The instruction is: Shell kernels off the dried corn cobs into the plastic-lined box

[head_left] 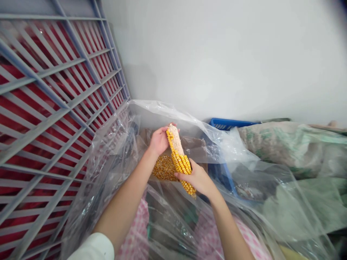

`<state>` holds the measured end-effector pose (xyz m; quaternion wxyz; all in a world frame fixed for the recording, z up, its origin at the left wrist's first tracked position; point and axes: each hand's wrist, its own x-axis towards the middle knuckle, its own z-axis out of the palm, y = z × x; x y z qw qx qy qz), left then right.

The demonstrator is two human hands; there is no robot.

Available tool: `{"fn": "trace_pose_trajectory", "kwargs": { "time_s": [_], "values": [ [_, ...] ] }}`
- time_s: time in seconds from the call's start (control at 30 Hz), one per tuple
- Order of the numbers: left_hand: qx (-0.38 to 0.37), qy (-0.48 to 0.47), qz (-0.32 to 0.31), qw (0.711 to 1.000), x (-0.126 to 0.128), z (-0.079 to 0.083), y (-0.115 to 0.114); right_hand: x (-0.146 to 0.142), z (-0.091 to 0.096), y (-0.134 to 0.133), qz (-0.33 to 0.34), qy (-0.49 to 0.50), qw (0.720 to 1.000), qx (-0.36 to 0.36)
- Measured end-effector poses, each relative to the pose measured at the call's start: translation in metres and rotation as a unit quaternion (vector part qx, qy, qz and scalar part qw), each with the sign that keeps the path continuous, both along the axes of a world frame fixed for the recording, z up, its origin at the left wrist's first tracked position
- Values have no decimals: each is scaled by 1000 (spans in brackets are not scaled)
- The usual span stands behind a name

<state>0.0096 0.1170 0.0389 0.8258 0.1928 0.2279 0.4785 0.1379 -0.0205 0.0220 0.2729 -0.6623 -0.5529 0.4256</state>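
Note:
Between my hands a corn cob [182,164] is held at a slant. Its upper part is stripped to the pale core, with a few kernels along the left edge; yellow kernels cover the lower part. My left hand [159,140] closes its fingers around the upper end. Lower down, my right hand [197,177] grips the kernel-covered part, thumb across the front. Beneath the cob lies a heap of loose corn kernels [164,168], partly hidden by my hands and the cob. A clear plastic sheet [173,213] spreads around the heap and over my lap.
A tall grey slatted crate [84,59] with red material behind it stands close on the left. A white wall [217,57] rises behind. To the right are a blue basket [222,122] and pale woven sacks [282,144], partly under the plastic.

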Motion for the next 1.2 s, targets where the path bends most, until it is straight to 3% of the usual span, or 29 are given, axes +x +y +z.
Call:
{"fn": "trace_pose_trajectory", "kwargs": {
  "time_s": [0.27, 0.73, 0.97, 1.2],
  "values": [
    [10, -3, 13, 1000, 2, 5, -4, -2, 1, 0, 0, -21, 1000, 8],
    [11, 16, 43, 999, 3, -1, -1, -3, 1, 0, 3, -48, 999, 6],
    [-23, 8, 41, 999, 4, -2, 1, -7, 1, -1, 7, -46, 999, -3],
    [-89, 68, 32, 993, 2, -2, 3, -7, 0, 0, 11, -74, 997, -11]
  ]
}}
